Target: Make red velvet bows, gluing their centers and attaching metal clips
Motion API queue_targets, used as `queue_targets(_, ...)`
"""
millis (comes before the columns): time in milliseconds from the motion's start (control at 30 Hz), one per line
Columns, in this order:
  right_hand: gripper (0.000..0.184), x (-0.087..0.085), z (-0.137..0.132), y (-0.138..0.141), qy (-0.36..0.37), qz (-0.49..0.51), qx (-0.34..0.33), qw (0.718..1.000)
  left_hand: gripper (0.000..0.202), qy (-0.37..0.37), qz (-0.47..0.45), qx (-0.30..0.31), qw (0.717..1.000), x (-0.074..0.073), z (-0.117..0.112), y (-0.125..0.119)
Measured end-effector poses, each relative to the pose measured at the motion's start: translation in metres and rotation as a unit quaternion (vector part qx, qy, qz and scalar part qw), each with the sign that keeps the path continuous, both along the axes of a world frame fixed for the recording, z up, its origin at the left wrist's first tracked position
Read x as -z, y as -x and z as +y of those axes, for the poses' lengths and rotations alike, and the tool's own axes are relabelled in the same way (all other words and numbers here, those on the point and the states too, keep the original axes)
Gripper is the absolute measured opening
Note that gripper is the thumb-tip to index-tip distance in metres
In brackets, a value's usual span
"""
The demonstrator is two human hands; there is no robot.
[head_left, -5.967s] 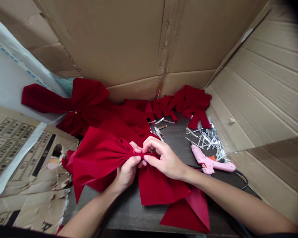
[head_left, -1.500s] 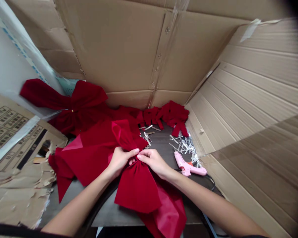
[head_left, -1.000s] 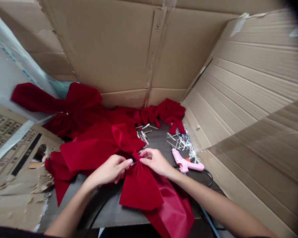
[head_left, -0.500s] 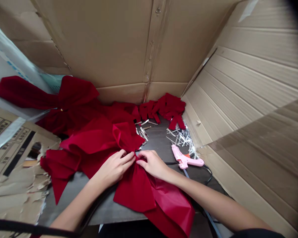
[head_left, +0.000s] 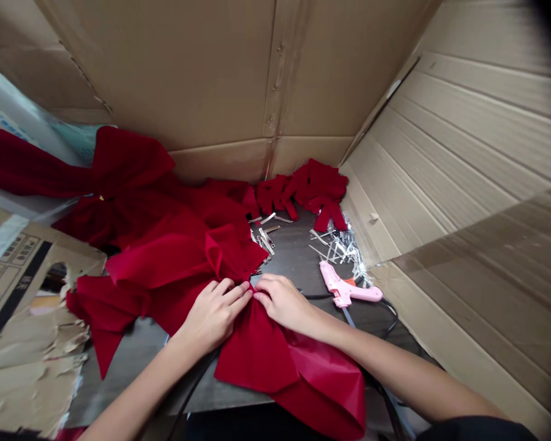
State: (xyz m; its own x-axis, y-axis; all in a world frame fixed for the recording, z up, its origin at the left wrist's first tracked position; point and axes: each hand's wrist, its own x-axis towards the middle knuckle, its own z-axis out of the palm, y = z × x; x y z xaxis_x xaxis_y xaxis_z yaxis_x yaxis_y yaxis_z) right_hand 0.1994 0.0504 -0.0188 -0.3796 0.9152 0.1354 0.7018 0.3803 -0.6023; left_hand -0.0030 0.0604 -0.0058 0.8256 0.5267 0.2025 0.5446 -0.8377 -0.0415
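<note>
- Head view: left hand (head_left: pixel 213 315) and right hand (head_left: pixel 280 301) pinching red velvet bow (head_left: pixel 252 346) at gathered centre, probably to keep folds bunched
- Bow lying on dark tabletop (head_left: pixel 287 257), pink glue gun (head_left: pixel 346 291) near right hand, probably for easy reach

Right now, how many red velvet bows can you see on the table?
3 at least: the bow under the left hand and right hand, a large bow upper left, a crumpled smaller one by the back cardboard wall. More may hide in the red heap.
</note>
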Motion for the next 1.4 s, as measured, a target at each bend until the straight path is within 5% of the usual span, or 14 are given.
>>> queue_targets(433, 0.008, 0.000, -0.001, -0.002, 0.020, -0.003, 0.001, 1.000, 0.046, 0.109, -0.047, -0.058, 0.991, 0.004, -0.007, -0.002)
queue_targets(567, 0.030, -0.001, -0.006, -0.009, -0.028, 0.022, -0.046, 0.998, 0.046, 0.134, -0.075, -0.067, 0.986, 0.004, -0.007, -0.001)
queue_targets(767, 0.036, 0.008, -0.012, -0.016, -0.120, -0.061, -0.134, 0.982, 0.029, 0.249, -0.190, -0.126, 0.941, 0.003, -0.004, -0.002)
queue_targets(1400, 0.030, 0.011, -0.013, -0.012, -0.163, -0.132, -0.137, 0.968, 0.012, 0.233, -0.196, -0.189, 0.933, 0.006, 0.002, -0.007)
